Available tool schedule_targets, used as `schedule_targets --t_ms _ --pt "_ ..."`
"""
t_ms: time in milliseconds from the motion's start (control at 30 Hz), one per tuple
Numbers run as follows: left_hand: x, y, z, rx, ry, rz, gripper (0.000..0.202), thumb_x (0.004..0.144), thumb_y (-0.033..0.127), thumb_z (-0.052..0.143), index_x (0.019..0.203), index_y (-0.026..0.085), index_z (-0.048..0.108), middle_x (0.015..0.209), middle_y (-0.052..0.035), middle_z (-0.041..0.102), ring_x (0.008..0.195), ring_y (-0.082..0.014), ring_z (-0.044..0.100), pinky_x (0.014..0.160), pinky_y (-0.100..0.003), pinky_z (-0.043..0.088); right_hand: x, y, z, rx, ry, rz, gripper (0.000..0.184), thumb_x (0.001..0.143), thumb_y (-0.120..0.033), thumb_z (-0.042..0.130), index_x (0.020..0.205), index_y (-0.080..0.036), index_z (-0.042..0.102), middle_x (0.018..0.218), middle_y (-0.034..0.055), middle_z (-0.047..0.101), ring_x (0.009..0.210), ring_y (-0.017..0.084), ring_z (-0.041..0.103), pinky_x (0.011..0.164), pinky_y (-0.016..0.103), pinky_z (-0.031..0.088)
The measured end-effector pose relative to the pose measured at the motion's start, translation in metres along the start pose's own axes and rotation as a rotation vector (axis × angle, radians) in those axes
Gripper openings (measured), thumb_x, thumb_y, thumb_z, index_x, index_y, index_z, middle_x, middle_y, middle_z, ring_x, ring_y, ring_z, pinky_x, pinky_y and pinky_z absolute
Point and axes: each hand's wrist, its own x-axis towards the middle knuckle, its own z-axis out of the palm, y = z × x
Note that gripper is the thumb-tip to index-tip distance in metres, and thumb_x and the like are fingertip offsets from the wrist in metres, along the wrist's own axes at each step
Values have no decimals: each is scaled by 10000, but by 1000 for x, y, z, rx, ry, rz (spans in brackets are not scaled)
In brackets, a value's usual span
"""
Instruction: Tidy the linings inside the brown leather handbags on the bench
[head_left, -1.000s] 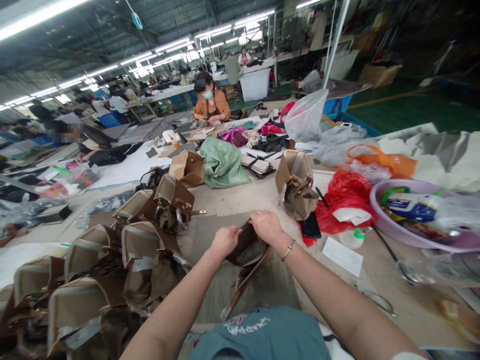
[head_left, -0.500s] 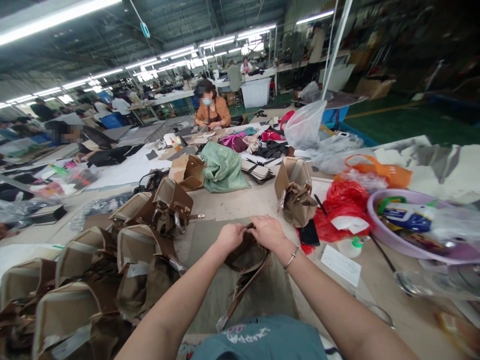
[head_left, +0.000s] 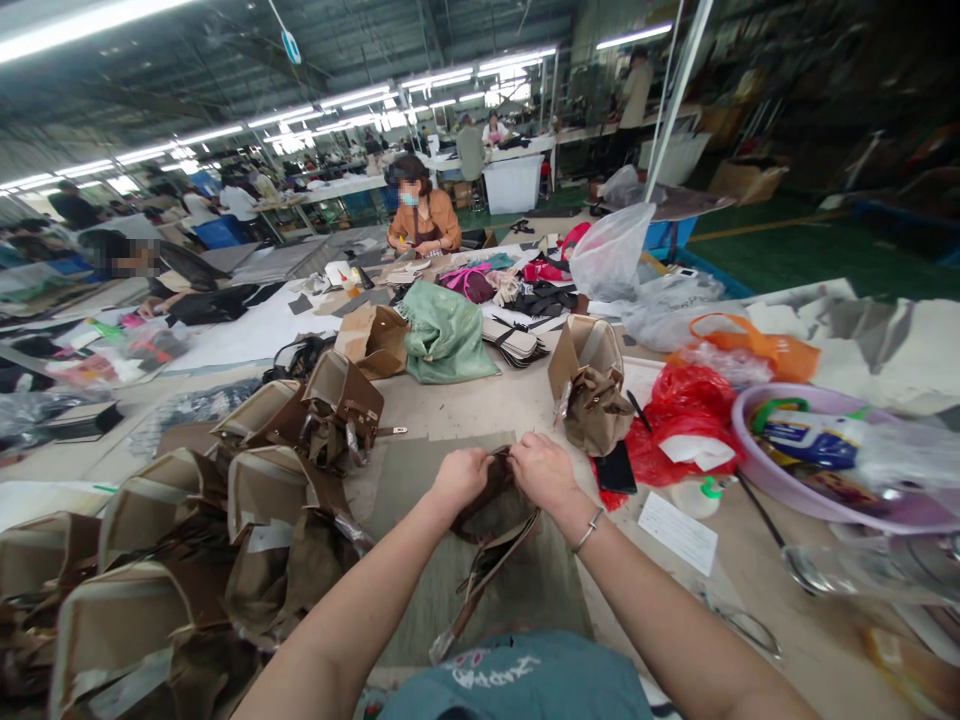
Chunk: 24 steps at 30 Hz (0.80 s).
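Observation:
A small brown leather bag is held over a grey-green mat in front of me. My left hand grips its top edge on the left, fingers curled. My right hand, a thin bracelet on its wrist, pinches the same top edge on the right. The two hands nearly touch. A brown strap hangs from the bag toward my body.
Several tan and brown bags are piled at my left. One tan bag stands upright behind my right hand, beside a red plastic bag and a purple basin. A person in an orange top sits across the table.
My hands have closed in toward each other on the bag's top edge. The bag has folded up narrower between them.

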Motion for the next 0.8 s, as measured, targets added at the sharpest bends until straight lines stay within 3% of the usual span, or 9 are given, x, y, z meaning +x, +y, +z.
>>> schedule_targets --t_ms 667,800 --pt "-1 4 1 26 -36 49 341 888 317 322 891 174 631 877 -81 669 830 -185 611 748 -258 430 8 -3 3 29 -40 101 252 878 -296 377 892 -167 593 931 95 570 847 167 529 745 257 380" --pt "-5 5 -1 -35 -7 96 345 891 298 316 1139 213 541 994 -57 658 890 -171 604 784 -254 429 11 -2 6 50 -43 90 229 876 -273 379 892 -169 583 926 88 563 830 160 532 730 253 383"
